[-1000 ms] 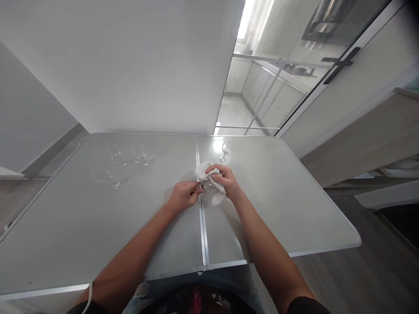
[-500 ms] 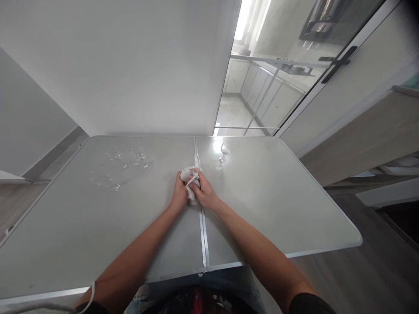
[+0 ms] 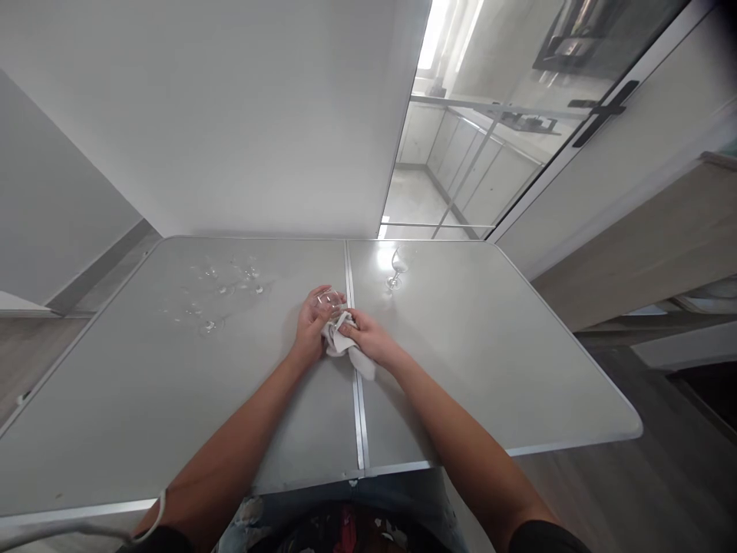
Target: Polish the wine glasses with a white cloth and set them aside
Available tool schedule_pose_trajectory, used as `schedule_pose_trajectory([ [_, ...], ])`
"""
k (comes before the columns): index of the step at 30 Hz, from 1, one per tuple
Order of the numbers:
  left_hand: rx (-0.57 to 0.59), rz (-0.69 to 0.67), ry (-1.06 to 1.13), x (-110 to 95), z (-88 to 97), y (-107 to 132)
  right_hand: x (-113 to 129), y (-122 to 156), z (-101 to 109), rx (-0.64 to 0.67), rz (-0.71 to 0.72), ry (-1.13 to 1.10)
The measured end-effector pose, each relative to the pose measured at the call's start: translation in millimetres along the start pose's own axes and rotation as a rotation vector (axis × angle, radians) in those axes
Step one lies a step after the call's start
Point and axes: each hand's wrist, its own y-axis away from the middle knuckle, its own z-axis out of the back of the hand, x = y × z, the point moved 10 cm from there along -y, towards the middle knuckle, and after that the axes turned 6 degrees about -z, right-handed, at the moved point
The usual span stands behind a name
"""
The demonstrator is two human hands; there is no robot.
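Observation:
A clear wine glass (image 3: 328, 301) lies tilted in my left hand (image 3: 311, 326), whose fingers wrap round its bowl. My right hand (image 3: 365, 334) pinches a white cloth (image 3: 344, 342) against the glass, at the end nearer to me. Part of the cloth hangs loose below the right hand, over the table's seam. The lower part of the glass is hidden by the cloth and fingers. Beyond my right hand, another wine glass (image 3: 396, 269) stands upright on the table.
The grey-white folding table (image 3: 484, 346) has a metal seam down its middle. Several clear glasses (image 3: 224, 288) stand at the back left, hard to tell apart. A white wall (image 3: 259, 138) and a glass door (image 3: 461, 153) rise behind. A white cable (image 3: 158, 518) runs by my left forearm.
My left hand has shifted slightly left and up, and the glass bowl now shows in it. The cloth has dropped lower and hangs to the right, bunched under my right hand.

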Motion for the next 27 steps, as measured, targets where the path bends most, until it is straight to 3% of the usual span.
schedule_pose_trajectory([
  [2, -0.037, -0.085, -0.045, -6, 4.7, -1, 15, 4, 11, -0.176, 0.117, 0.283],
  [4, -0.038, -0.112, -0.037, -8, 4.9, -1, 21, 6, 11, -0.211, 0.152, 0.395],
  [9, -0.008, -0.002, 0.077, 0, -1.6, 2, -6, 1, -13, 0.166, -0.124, -0.080],
  [11, -0.013, 0.010, 0.075, 1, -2.4, 3, -7, 3, -16, 0.211, -0.152, -0.128],
  [13, -0.025, -0.017, 0.051, -1, -1.3, 2, 1, 2, -10, 0.132, -0.072, 0.024],
  [16, -0.024, -0.083, 0.017, -6, -0.2, 0, 18, 6, 6, -0.139, 0.096, 0.373],
  [18, -0.021, -0.089, 0.026, -6, 0.3, 0, 21, 7, 10, -0.212, 0.120, 0.434],
  [23, 0.017, 0.002, 0.105, 1, -4.3, 3, -6, 3, -16, 0.191, -0.133, -0.085],
  [25, 0.037, 0.002, 0.107, 2, -5.6, 3, -4, 4, -13, 0.182, -0.124, -0.095],
  [27, 0.056, -0.006, 0.091, 3, -5.4, 0, 9, 3, 3, 0.026, -0.006, 0.093],
])
